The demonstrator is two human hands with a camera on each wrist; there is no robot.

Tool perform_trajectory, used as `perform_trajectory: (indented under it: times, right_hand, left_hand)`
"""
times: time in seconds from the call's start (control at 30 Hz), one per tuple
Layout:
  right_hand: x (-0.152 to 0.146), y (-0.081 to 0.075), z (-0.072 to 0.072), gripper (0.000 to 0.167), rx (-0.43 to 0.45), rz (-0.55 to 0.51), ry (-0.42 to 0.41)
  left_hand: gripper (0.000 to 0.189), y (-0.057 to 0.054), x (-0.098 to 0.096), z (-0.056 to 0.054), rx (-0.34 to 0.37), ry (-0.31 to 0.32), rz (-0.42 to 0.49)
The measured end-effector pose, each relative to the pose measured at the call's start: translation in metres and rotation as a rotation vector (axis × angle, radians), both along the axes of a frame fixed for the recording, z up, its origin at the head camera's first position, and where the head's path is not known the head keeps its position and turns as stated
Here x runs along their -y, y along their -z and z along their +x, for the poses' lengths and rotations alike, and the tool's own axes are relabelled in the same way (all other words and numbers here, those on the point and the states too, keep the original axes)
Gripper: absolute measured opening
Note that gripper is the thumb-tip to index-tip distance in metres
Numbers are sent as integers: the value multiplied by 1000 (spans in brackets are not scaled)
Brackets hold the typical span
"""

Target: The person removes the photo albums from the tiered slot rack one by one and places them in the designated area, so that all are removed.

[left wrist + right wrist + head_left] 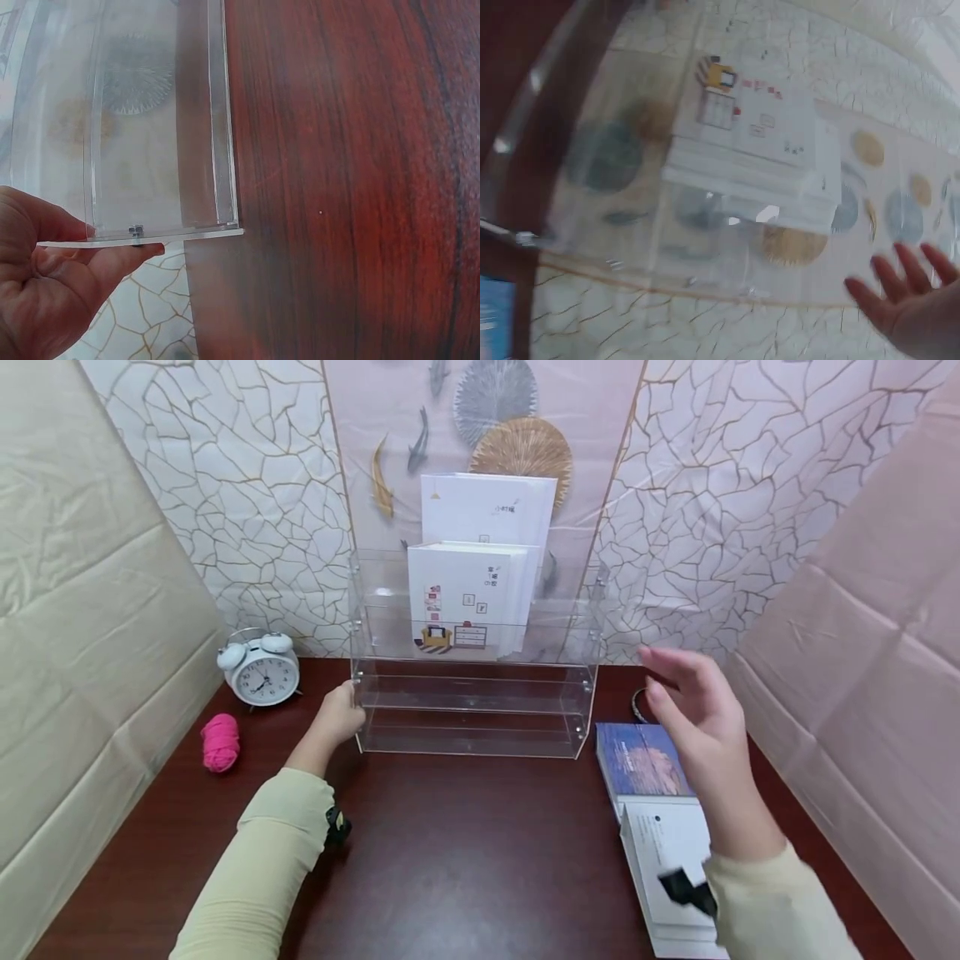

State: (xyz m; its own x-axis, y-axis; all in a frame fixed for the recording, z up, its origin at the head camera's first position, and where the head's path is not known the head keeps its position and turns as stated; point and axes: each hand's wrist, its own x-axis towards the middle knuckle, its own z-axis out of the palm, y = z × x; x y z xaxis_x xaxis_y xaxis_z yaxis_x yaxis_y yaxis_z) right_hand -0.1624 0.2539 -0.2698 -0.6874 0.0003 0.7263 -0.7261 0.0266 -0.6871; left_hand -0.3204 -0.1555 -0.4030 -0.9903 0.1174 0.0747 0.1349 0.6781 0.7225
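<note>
A clear acrylic book rack (471, 739) stands at the back of the table, with several white books (472, 593) upright in its upper tiers. My left hand (339, 714) pinches the rack's left side panel; in the left wrist view, the thumb and fingers of that left hand (52, 277) lie on either side of the panel edge. In the air right of the rack is my right hand (701, 727), fingers loosely bent and holding nothing. Below it lie a blue-purple book (645, 760) and a white book (667, 852), partly hidden by the arm.
A white twin-bell alarm clock (264, 672) stands at the back left, with a pink yarn skein (221, 743) in front of it. A dark, partly hidden ring-like item (639, 703) lies behind the blue-purple book. Patterned cloth walls (255, 485) enclose the table (465, 860).
</note>
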Motion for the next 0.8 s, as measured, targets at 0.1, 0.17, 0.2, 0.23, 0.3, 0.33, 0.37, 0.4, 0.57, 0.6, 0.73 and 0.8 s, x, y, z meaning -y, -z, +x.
perform_trajectory:
  times: [0.1, 0.17, 0.2, 0.23, 0.3, 0.33, 0.37, 0.4, 0.57, 0.6, 0.73, 0.8]
  right_hand:
    - [10, -24, -31, 32, -22, 29, -111]
    - [17, -40, -54, 30, -4, 16, -173]
    - [21, -47, -65, 29, 16, 5, -193]
    - [24, -54, -77, 28, 39, -2, -204]
    - [31, -66, -99, 28, 94, -24, -222]
    - [34, -71, -110, 27, 120, -36, -222]
    - [37, -75, -120, 27, 139, -36, -209]
    - [40, -77, -130, 26, 154, -36, -192]
    - [52, -78, -168, 22, 191, 35, -91]
    - [54, -77, -173, 23, 203, 62, -70]
    - [61, -71, -186, 33, 233, 192, 4]
    - [63, -69, -189, 37, 243, 225, 15]
  left_hand:
    - [39, 0, 0, -1, -10, -8, -1]
    - [38, 0, 0, 0, -16, -9, -5]
    - [37, 0, 0, 0, -19, -11, -6]
    - [36, 0, 0, -1, -17, -12, -6]
    - [33, 1, 0, -1, -12, -16, -8]
    - [32, 2, 0, -1, -13, -16, -10]
    - [29, 2, 0, -2, -11, -19, -15]
    - [28, 2, 0, -2, -7, -20, -16]
    - [27, 2, 0, -1, -4, -17, -14]
    - [29, 1, 0, 0, -4, -18, -9]
    - [33, 1, -1, 0, 1, -23, 3]
    - [32, 0, -1, -1, -8, -22, 4]
